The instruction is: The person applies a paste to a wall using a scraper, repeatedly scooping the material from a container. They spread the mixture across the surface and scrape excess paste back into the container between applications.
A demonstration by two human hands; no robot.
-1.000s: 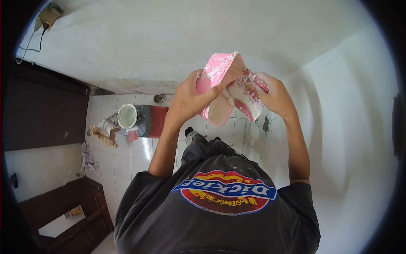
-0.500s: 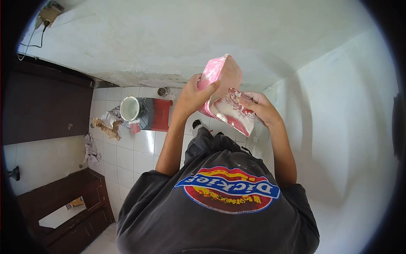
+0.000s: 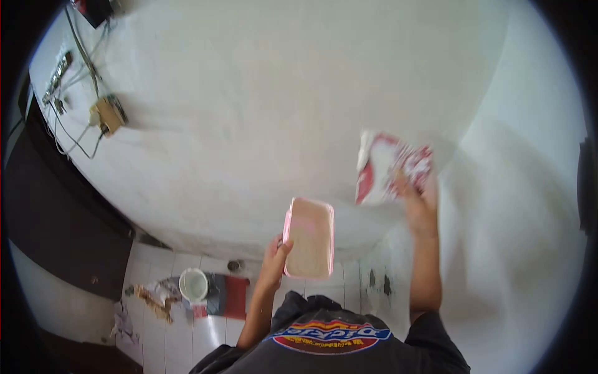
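My left hand (image 3: 275, 265) grips the left side of a pink rectangular tub (image 3: 309, 240), its thumb over the rim and its open top facing the camera. A pale layer coats the inside of the tub. Up and to the right, my right hand (image 3: 418, 202) is closed on a flat red scraper (image 3: 383, 165) smeared with white paste. The scraper is in front of the pale wall (image 3: 249, 124), slightly blurred; whether its edge touches the wall I cannot tell.
At the lower left a white bucket (image 3: 194, 285) stands on a grey and red stool (image 3: 235, 296), with a red scraper (image 3: 199, 310) beside it. Crumpled paper (image 3: 152, 302) lies on the tiles. A socket box (image 3: 107, 117) with cables hangs at the upper left.
The scraper has left the tub and moved up and right with my right hand. My left hand has lowered the tub, now apart from the scraper. The view has tilted up toward the wall.
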